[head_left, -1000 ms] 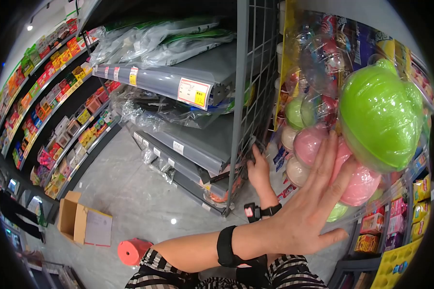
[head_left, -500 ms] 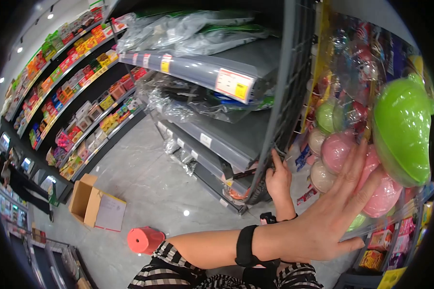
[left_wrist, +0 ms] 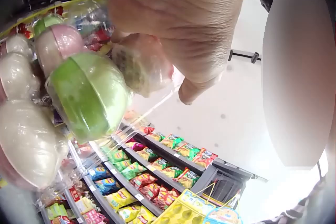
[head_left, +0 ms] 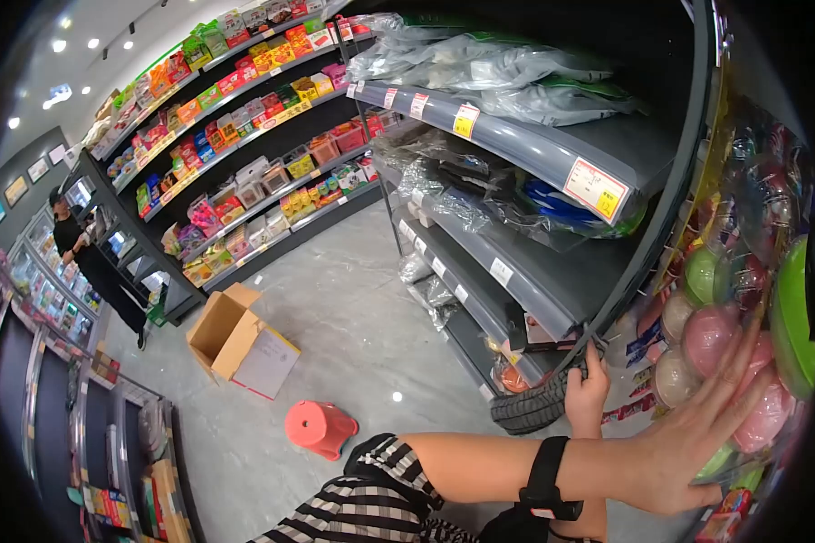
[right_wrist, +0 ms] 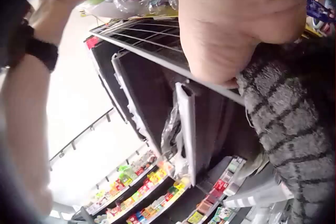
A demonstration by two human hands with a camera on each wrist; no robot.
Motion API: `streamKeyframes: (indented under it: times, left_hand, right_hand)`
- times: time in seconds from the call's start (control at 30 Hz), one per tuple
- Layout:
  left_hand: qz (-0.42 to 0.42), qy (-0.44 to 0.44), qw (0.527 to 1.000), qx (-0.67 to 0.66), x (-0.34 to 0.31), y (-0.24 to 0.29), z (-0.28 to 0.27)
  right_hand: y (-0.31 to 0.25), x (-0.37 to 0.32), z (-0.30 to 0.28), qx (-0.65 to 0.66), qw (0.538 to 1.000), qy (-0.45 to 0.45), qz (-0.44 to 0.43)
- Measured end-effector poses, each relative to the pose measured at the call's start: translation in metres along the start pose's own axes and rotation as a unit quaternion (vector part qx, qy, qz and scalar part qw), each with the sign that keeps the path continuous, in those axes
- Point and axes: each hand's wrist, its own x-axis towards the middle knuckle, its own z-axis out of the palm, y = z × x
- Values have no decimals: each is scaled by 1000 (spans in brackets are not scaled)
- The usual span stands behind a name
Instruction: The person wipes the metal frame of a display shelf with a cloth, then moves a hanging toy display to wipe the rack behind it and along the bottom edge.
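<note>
A grey metal shelving unit (head_left: 552, 281) with price tags along its edges fills the right-hand side of the aisle, its shelves loaded with goods in crumpled clear wrappers. A dark wire grid panel (right_wrist: 142, 32) stands upright against its near end. On the far side of that panel hangs a clear plastic bag of round plastic capsule balls (head_left: 761, 217), pink, cream and green, packed against one another. A large bright green ball (head_left: 797, 317) sits at the outer edge of the bag and a pink ball (head_left: 708, 337) just inside it. The left hand (head_left: 688, 443) lies flat against the lower part of the bag, fingers straight and spread across the pink balls, gripping nothing. In the left wrist view the thumb stands clear of the wrapping. The right hand (head_left: 589, 385) is low down at the foot of the grid panel, fingers curled round its edge as far as the head view shows, though the exact bar it holds is hard to make out. Just beside that hand, touching or nearly so, lies a black ribbed object like a small tyre (head_left: 530, 407). Out on the grey floor, well apart from both hands, are an open brown cardboard box (head_left: 235, 339) and a red plastic stool (head_left: 320, 427) tipped on its side.
</note>
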Motion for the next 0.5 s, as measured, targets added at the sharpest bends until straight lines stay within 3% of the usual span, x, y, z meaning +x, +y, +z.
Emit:
streamKeyframes:
  times: [0.17,0.3,0.37,0.47,0.5]
  left_hand:
    - [10,23,1000,-3,-2,2,1]
    - [20,40,999,-15,0,1,6]
    - [26,35,999,-32,4,2,7]
    - [25,47,998,-39,2,-1,4]
    - [27,43,998,-46,2,-1,3]
  right_hand:
    - [4,-3,0,18,1000,-5,3]
    - [18,-22,4,250,957,-33,145]
    - [32,-42,12,156,981,27,112]
    - [47,-48,9,203,969,50,134]
    - [48,-42,11,176,970,98,133]
